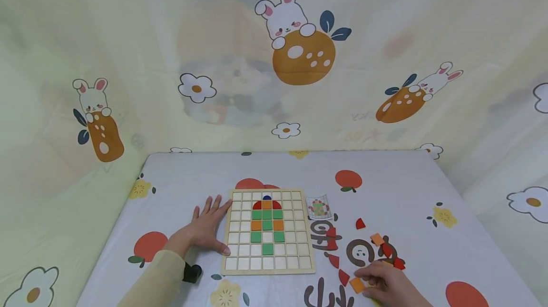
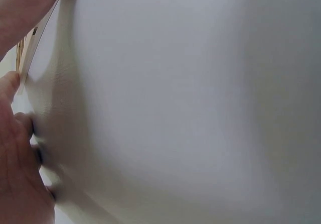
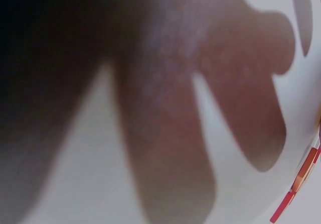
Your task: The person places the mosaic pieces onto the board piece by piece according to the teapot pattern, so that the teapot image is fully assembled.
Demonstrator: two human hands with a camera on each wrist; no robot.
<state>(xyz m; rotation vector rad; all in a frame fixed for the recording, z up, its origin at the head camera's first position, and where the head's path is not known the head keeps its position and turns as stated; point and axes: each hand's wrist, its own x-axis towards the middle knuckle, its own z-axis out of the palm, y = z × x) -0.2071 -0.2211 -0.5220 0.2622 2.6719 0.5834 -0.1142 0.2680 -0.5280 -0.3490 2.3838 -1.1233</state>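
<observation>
A wooden grid board (image 1: 227,264) lies on the table, with green, orange, red and blue tiles set in a pattern around its middle columns. My left hand (image 1: 205,231) rests with spread fingers at the board's left side, thumb and fingertip at the frame. The left wrist view shows part of this left hand (image 2: 20,174) beside the board's edge. To the right of the board, my right hand (image 1: 383,281) pinches an orange square tile (image 1: 357,285) between thumb and index finger, low over the cloth. Its other fingers are curled in. Dark, blurred fingers (image 3: 165,153) fill the right wrist view.
Loose red quarter-round tiles (image 1: 333,261) and another orange square tile (image 1: 377,239) are scattered near the right hand. A small pattern card (image 1: 318,207) lies at the board's right edge. Black gear (image 1: 192,272) sits by the left wrist. Printed cloth (image 1: 180,173) covers the table.
</observation>
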